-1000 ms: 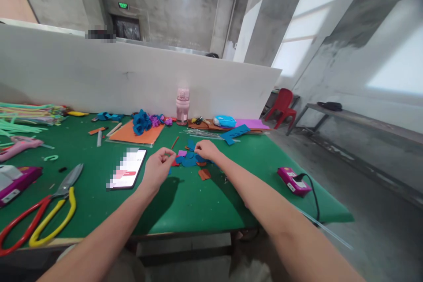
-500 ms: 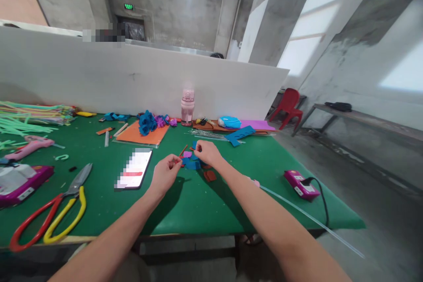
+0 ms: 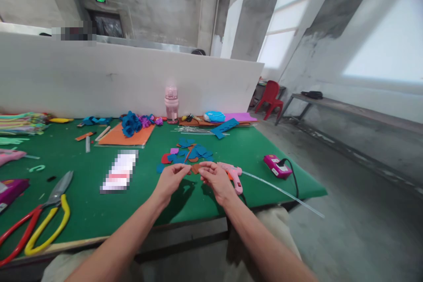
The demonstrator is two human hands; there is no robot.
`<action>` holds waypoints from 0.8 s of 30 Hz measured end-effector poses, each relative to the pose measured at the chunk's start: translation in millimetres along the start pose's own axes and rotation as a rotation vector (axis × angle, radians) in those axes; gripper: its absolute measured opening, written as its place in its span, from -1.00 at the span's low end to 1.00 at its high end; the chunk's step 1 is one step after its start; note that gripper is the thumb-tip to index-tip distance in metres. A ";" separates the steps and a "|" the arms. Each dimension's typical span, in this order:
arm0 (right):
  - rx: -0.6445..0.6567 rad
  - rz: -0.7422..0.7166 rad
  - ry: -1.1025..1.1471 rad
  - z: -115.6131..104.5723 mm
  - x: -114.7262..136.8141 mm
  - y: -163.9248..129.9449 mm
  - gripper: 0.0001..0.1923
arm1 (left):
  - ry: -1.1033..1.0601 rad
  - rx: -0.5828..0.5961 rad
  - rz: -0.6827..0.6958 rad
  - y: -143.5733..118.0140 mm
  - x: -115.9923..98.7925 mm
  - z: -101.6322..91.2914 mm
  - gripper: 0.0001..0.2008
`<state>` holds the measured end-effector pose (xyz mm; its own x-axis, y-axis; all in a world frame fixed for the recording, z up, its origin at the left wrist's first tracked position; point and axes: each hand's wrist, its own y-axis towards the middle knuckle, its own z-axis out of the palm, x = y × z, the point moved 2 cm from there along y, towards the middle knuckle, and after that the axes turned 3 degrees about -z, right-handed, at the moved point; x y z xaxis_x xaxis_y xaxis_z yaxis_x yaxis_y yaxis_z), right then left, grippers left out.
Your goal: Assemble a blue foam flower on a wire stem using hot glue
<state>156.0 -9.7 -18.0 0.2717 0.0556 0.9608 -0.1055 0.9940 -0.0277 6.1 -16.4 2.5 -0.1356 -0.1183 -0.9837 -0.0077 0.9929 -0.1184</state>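
Note:
My left hand (image 3: 173, 179) is closed in a pinch, with a thin brown stick (image 3: 187, 156) rising from its fingertips. Between finger and thumb of my right hand (image 3: 214, 178) is a small brown piece (image 3: 195, 168) of thin sheet, its edge close to the left fingertips; whether it touches the stick I cannot tell. Just beyond both hands lie several loose blue cut pieces (image 3: 201, 150), along with a red piece (image 3: 165, 158) and a purple piece (image 3: 174, 151). A pink glue gun (image 3: 235, 176) lies right beside my right hand, a long clear glue stick (image 3: 280, 191) trailing from it.
Large scissors (image 3: 56, 202) and a phone (image 3: 119, 172) lie to the left. Farther back are blue flowers (image 3: 131, 124) on an orange sheet (image 3: 115, 139) and a pink bottle (image 3: 172, 105). On the right sits a purple power box (image 3: 276, 166) with a black cable.
My right hand has come back from the pile toward me and now holds a brown piece beside the left hand. The view has turned right, bringing the glue gun out from behind the right arm.

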 end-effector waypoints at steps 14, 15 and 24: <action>0.142 -0.330 -1.442 33.1 14.4 103.3 -0.80 | 0.010 -0.204 0.040 19.7 18.5 -37.3 -0.73; 0.167 -0.321 -1.469 39.2 10.3 113.4 -0.82 | 0.032 -0.198 0.045 19.7 21.1 -36.2 -0.73; 0.156 -0.372 -1.473 61.0 6.3 125.9 -0.83 | -0.034 -0.242 0.052 20.0 20.2 -44.9 -0.73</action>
<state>86.0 110.1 1.4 -0.8487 -0.4209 0.3201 -0.3708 0.9053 0.2073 -41.3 1.4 -13.7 -0.1083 -0.0634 -0.9921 -0.2389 0.9704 -0.0359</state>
